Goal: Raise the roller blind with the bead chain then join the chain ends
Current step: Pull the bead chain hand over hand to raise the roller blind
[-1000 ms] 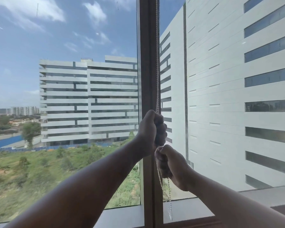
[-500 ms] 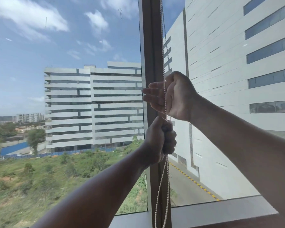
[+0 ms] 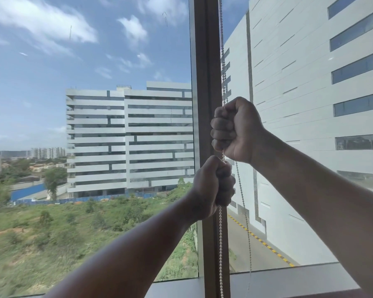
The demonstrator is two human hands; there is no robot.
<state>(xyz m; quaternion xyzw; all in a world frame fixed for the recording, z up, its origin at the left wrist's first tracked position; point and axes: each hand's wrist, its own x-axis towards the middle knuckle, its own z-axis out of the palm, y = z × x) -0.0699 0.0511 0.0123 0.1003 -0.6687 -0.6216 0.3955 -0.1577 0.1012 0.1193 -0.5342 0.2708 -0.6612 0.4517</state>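
Both fists clench the bead chain (image 3: 220,233) beside the window frame (image 3: 207,61), right hand (image 3: 235,130) just above left hand (image 3: 213,186); no writing shows.

Both arms extended forward; right hand (image 3: 237,130) fisted directly above left hand (image 3: 213,186), also fisted, nearly touching.

The bead chain (image 3: 220,244) is a string of small, round, off-white beads, smooth with a faint sheen; it looks like plastic, though the beads are too small to be sure. The window post (image 3: 207,82) has a matt, dark brown, even finish, seemingly coated metal. The window glass (image 3: 116,61) is clear and glossy, marked by a few thin scratches or smears. The sill (image 3: 289,278) looks smooth, pale and matt.
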